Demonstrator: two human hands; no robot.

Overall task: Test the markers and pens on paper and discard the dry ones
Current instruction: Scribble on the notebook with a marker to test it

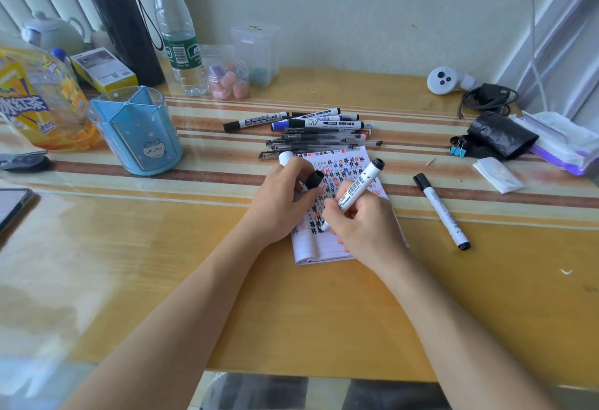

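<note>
- The right hand [366, 228] grips a white marker [356, 189], its tip down on the scribbled notepad [324, 249].
- The left hand [278, 205] pinches a black cap [315, 179] and rests on the notepad.
- Behind the notepad, a pile [311, 131] of markers and pens lies on the counter [162, 264].
- A second marker [442, 212] lies alone to the right.

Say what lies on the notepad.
On the notepad: black, blue, red hash marks; left hand holding a cap; right hand writing with a marker. Hands cover its middle.
</note>
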